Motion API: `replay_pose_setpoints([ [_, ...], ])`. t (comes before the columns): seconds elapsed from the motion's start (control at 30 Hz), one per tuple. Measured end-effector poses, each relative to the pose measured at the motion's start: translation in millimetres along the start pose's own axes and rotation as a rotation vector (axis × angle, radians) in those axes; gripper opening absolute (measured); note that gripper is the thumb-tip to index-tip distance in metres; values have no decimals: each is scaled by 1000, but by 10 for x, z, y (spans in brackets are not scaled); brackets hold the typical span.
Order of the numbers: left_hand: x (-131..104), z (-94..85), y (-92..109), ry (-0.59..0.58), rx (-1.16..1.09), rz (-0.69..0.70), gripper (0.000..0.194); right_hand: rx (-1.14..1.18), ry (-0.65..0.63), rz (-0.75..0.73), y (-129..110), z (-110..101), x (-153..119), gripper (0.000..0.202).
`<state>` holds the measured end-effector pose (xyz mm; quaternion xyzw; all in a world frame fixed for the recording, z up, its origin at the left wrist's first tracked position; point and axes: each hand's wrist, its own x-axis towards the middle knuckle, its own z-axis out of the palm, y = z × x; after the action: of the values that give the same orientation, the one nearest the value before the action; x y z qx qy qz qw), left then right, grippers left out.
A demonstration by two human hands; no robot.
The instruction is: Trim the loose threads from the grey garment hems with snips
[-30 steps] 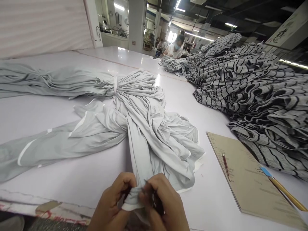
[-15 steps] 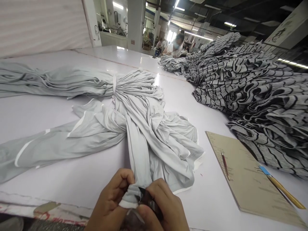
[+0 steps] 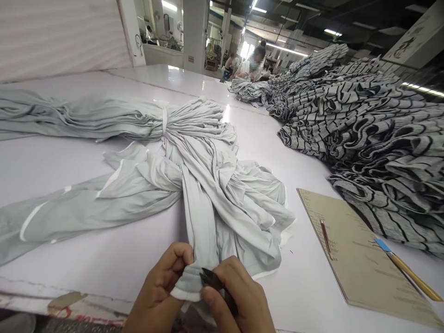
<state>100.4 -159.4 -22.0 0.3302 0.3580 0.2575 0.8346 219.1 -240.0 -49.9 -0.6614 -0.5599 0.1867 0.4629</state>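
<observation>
My left hand (image 3: 163, 289) pinches the end of a light grey garment piece (image 3: 201, 222), whose edge has a white band. Black thread snips (image 3: 217, 283) are gripped in my right hand (image 3: 241, 296), their two pointed tips a little apart over the fabric near that edge. The piece stretches from my hands back to a gathered pile of the same grey cloth. A white tie (image 3: 164, 122) cinches this pile into a bundle.
A big heap of grey cloth with black stripes (image 3: 364, 125) lies to the right. Before it rests a tan board (image 3: 357, 268) with handwriting, a dark red pen (image 3: 325, 237) and a yellow-handled tool with a blue end (image 3: 409, 273). Another person (image 3: 255, 64) is farther back.
The snips' tips have come slightly up and right, and the tool now shows more clearly in my right hand. My left hand keeps its hold on the fabric.
</observation>
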Motion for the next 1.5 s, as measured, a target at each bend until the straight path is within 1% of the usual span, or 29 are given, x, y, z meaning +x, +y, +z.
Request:
replay_pose_setpoints([
  [0.17, -5, -47, -1, 4, 56, -6, 27, -3, -39, -11, -9, -2, 31, 18],
  [0.27, 5, -80, 10, 11, 139, 38, 23, -56, -40, -37, -4, -16, 36, 17],
  [0.33, 16, -102, 20, -14, 185, 69, 19, -106, -34, -68, 8, -27, 28, 16],
  [0.43, 34, -136, 32, -57, 226, 72, 14, -185, -17, -104, 28, -33, 8, 16],
  [0.57, 54, -159, 40, -87, 266, 93, 12, -156, -24, -104, 37, -28, -1, 16],
  [0.67, 61, -135, 52, -79, 276, 128, 17, -72, -22, -59, 28, -43, 14, 19],
  [0.8, 57, -82, 83, -71, 236, 93, 30, 36, -49, -7, 12, -80, 24, 19],
  [0.93, 47, -74, 93, -78, 191, 44, 29, 5, -74, -19, 12, -69, 5, 17],
  [1.03, 25, -86, 64, -66, 169, 0, 26, -1, -77, -38, 39, -32, -11, 17],
  [1.13, -9, -83, 17, -46, 125, -1, 27, 25, -20, -81, 93, 4, -8, 13],
  [1.2, -26, -77, 9, -6, 160, 66, 31, 41, 20, -101, 130, 10, 18, 16],
  [1.27, -19, -85, 42, 52, 329, 240, 27, 81, 7, -77, 158, -15, 66, 24],
  [1.3, -3, -98, 74, 79, 454, 350, 21, 110, 8, -47, 166, -40, 96, 26],
  [1.33, 22, -116, 114, 86, 575, 437, 12, 138, 26, 0, 171, -73, 128, 23],
  [1.37, 53, -140, 156, 65, 667, 467, 4, 159, 58, 62, 173, -110, 159, 15],
  [1.4, 89, -166, 195, 20, 709, 432, 12, 164, 105, 130, 173, -149, 186, 8],
  [1.43, 127, -192, 228, -34, 695, 346, 22, 148, 152, 187, 171, -185, 206, 7],
  [1.5, 189, -233, 264, -116, 526, 107, 36, 70, 208, 233, 160, -243, 216, 13],
])
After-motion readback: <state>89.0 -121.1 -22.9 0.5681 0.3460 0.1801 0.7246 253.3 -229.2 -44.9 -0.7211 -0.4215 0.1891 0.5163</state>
